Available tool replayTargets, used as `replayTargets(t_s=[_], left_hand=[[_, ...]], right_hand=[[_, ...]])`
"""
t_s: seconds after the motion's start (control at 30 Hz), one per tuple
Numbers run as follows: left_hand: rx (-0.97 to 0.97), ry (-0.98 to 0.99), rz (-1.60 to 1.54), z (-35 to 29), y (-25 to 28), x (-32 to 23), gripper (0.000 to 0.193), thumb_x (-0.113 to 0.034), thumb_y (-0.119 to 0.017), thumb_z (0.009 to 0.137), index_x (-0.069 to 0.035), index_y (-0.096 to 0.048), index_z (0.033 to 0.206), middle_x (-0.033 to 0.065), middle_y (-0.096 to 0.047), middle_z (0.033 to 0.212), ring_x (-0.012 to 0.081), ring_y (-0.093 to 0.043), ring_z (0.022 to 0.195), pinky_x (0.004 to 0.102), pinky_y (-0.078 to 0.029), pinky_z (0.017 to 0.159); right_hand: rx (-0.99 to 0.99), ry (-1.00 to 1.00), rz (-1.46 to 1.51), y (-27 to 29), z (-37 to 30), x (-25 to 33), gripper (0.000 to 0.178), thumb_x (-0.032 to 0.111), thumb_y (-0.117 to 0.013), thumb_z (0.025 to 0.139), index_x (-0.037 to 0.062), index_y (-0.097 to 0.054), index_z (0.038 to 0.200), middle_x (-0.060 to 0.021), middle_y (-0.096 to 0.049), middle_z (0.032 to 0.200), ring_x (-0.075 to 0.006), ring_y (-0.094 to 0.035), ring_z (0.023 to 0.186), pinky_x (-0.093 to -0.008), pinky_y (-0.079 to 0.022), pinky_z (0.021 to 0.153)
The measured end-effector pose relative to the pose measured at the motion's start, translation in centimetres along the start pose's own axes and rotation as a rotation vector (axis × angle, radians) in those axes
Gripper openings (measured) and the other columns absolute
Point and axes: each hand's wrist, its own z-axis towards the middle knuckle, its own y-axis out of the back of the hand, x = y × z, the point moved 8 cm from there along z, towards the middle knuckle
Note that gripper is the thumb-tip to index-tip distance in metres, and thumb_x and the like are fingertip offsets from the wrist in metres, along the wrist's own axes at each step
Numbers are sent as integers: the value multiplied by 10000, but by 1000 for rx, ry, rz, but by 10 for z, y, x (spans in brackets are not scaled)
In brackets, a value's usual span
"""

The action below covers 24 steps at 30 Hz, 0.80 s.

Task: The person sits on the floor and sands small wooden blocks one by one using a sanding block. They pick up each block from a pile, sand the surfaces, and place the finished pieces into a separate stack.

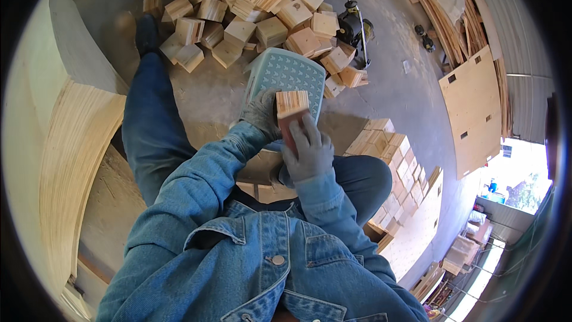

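Note:
Over a pale green plastic stool (287, 65) I hold a layered wooden block (292, 101), its striped end facing up. My left hand (262, 113), in a grey glove, is closed around the block's left side. My right hand (312, 150), gloved too, is closed on a reddish-brown flat piece (288, 126) resting against the block's near side. It looks like sandpaper or a sanding block, but its kind cannot be made out. My right fingers cover part of it, and the block's lower part is hidden.
Beyond the stool lies a loose heap of wooden blocks (241, 30), with a black machine (356, 31) at its right. Neatly stacked blocks (390, 170) stand right of my knee. A large curved wooden panel (80, 161) rises at left; boards (473, 107) lean far right.

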Motion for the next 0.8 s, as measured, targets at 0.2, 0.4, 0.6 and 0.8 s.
replayTargets(t_s=[0.2, 0.4, 0.6, 0.8], left_hand=[[29, -15, -2, 6, -17, 7, 821, -390, -879, 733, -110, -503, 1407, 173, -572, 1335, 395, -551, 1260, 479, -460, 1127], [12, 20, -87, -1, -16, 32, 847, -418, -894, 725, -120, -501, 1414, 174, -568, 1359, 390, -551, 1276, 481, -459, 1139], [-43, 15, -38, 1, 7, -6, 740, -376, -902, 741, -94, -565, 1337, 167, -619, 1291, 361, -601, 1214, 459, -497, 1076], [-76, 26, -41, 7, 17, -18, 634, -333, -911, 757, -69, -628, 1260, 160, -669, 1223, 331, -652, 1152, 437, -536, 1013]], right_hand=[[-8, -59, -51, -8, 128, -11, 605, 372, -771, 882, 214, -650, 1453, -98, -500, 1615, -449, -612, 1258, -551, -506, 1049], [14, -37, -56, -8, 108, 5, 634, 381, -780, 875, 219, -637, 1472, -89, -488, 1622, -455, -603, 1262, -568, -491, 1070], [17, 33, -19, -3, -21, 3, 679, 348, -829, 792, 200, -665, 1434, -115, -501, 1596, -423, -618, 1206, -560, -503, 1030], [-76, 94, -24, 5, -26, 3, 660, 292, -849, 747, 199, -697, 1382, -116, -530, 1571, -386, -634, 1142, -539, -523, 987]])
